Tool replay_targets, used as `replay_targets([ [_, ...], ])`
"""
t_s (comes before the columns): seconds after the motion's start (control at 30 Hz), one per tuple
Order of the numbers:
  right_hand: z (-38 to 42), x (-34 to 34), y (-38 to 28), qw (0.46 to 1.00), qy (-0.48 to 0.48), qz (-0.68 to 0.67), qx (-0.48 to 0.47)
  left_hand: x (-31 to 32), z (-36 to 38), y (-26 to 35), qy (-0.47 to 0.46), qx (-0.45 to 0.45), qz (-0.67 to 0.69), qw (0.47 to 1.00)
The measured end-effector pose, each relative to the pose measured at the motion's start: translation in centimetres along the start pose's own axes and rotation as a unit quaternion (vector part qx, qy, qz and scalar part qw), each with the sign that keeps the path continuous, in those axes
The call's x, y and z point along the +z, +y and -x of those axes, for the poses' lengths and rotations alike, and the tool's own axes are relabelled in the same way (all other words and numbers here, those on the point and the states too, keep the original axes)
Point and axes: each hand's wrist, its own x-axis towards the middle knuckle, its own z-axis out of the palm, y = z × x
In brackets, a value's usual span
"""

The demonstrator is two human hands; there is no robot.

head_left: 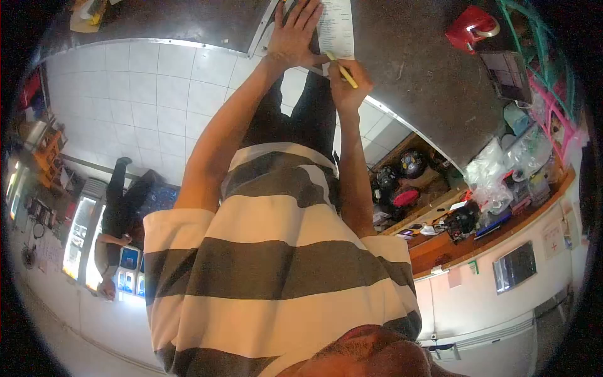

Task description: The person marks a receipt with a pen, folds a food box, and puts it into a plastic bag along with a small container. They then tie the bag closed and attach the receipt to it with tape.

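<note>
At the top of the view, a white printed sheet (338, 28) lies on a dark brown tabletop (408, 81). My left hand (293, 34) is palm down with its fingers apart, beside the sheet's left edge, its thumb reaching towards the paper. Something dark shows between that hand and the sheet, too hidden to name. A yellow pen (345, 75) is gripped in my right hand (352, 88) at the sheet's lower edge. The pen's upper end points towards the paper. Whether its tip touches the paper cannot be made out.
A red tape dispenser (468, 29) sits on the tabletop at the upper right, near a dark box (505, 75). Clear plastic bags (493, 173) are piled at the right. Another person (116, 220) is far off at the left, beyond the tiled floor (144, 94).
</note>
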Motion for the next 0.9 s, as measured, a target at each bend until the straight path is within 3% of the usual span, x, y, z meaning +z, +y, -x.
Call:
replay_targets([
  [0.1, -0.4, -1.3, 0.6, 0.994, 0.077, 0.033, 0.067, 0.9, -0.1, -0.4, 0.038, 0.007, 0.045, 0.998],
  [0.17, -1.5, -2.7, 1.2, 0.99, 0.112, 0.054, 0.06, 0.9, 0.0, -0.4, 0.049, 0.019, 0.042, 0.998],
  [0.2, -2.3, -3.3, 0.6, 0.972, 0.124, -0.092, 0.178, 0.8, 0.0, -0.3, 0.051, 0.02, 0.042, 0.998],
  [0.23, -3.0, -3.9, 0.2, 0.918, 0.131, -0.236, 0.289, 0.6, -0.1, -0.1, 0.012, -0.001, 0.033, 0.999],
  [0.3, -4.5, -4.1, -0.2, 0.923, 0.088, -0.247, 0.283, 0.3, 0.0, 0.0, -0.021, -0.022, 0.021, 0.999],
  [0.37, -6.5, -3.7, -1.0, 0.895, 0.001, -0.181, 0.409, 0.1, 0.5, 0.2, 0.05, 0.006, -0.01, 0.999],
  [0.43, -7.0, -3.0, 0.4, 0.888, -0.042, -0.218, 0.403, 0.3, 0.6, 0.1, 0.069, 0.015, 0.006, 0.998],
  [0.5, -7.3, -2.3, 1.9, 0.884, -0.089, -0.1, 0.448, 0.1, 0.5, 0.3, 0.09, 0.02, 0.016, 0.996],
  [0.53, -6.6, -2.1, 4.0, 0.928, -0.069, 0.075, 0.358, -0.3, 0.5, 0.6, 0.069, 0.007, 0.01, 0.998],
  [0.57, -6.7, -2.1, 4.2, 0.931, -0.069, 0.063, 0.354, -0.4, 0.3, 0.6, 0.047, -0.002, 0.004, 0.999],
  [0.63, -5.5, -3.5, 3.0, 0.975, 0.017, 0.085, 0.206, 0.2, 0.5, 0.1, 0.063, 0.02, 0.012, 0.998],
  [0.67, -5.5, -3.9, 2.4, 0.975, 0.022, 0.081, 0.206, 0.3, 0.4, 0.0, 0.059, 0.016, 0.014, 0.998],
  [0.77, -5.1, -4.2, 0.6, 0.984, -0.012, 0.066, 0.164, 0.0, 0.2, 0.7, 0.057, 0.02, 0.01, 0.998],
  [0.83, -4.6, -3.4, 0.4, 0.988, -0.087, 0.037, 0.122, -0.9, 0.2, 1.0, 0.016, -0.011, -0.016, 1.0],
  [0.9, -4.4, -2.9, -0.4, 0.973, -0.157, 0.137, 0.096, 0.0, 0.5, 0.2, 0.025, 0.013, 0.047, 0.998],
])
